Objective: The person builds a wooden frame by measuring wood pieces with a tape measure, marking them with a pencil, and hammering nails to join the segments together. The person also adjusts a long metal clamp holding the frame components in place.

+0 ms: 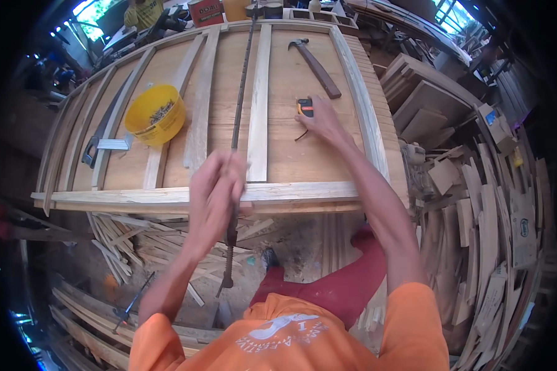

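While our left hand (215, 188) clamps one long rusty threaded rod (238, 111) over the bench's (167, 196) near edge, it could swing into the one yellow bucket (155, 114), as our right hand (320, 120) rests spread on one tape measure (305, 107) beside one hammer (315, 67).

Yellow round bucket (155, 114) with label strip on panel, left; red labelled can (205, 11) at far edge.

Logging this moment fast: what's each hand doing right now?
Left hand: closed around the long threaded rod.
Right hand: open, resting on the tape measure.
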A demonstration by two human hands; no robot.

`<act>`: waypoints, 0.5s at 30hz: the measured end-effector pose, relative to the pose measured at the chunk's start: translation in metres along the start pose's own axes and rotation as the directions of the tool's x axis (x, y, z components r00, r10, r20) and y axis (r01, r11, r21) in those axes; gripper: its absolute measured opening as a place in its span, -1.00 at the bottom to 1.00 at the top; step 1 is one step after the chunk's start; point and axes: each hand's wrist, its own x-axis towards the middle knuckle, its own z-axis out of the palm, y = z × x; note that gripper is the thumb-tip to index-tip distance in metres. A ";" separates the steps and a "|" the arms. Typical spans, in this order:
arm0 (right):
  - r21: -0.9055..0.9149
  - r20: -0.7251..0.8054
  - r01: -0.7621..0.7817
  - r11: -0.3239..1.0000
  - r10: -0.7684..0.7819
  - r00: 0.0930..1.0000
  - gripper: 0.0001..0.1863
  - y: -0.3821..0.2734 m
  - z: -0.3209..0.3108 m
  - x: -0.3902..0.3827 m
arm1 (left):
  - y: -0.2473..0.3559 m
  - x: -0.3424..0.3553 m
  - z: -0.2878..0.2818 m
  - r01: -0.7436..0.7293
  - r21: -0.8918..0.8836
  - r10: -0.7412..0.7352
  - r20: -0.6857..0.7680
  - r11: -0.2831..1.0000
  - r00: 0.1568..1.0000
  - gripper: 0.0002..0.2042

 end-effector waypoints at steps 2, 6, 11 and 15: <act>0.279 -0.016 0.049 0.959 -0.046 0.999 -0.29 -0.007 -0.019 -0.022 | -0.004 0.051 0.012 -0.119 0.094 0.123 -0.030 0.988 0.992 -0.77; 0.688 0.016 0.010 0.726 -0.028 0.999 -0.27 -0.044 -0.074 -0.098 | -0.006 0.113 0.033 -0.139 0.157 0.121 0.119 0.978 0.986 -0.64; 0.664 0.042 -0.006 0.748 -0.029 0.999 -0.36 -0.084 -0.132 -0.181 | -0.001 0.095 0.058 -0.035 0.050 0.009 0.448 0.998 0.894 -0.70; 0.615 0.255 -0.324 0.719 0.208 0.944 -0.34 -0.100 -0.148 -0.221 | 0.003 0.069 0.066 0.123 0.086 -0.150 0.621 0.989 0.769 -0.73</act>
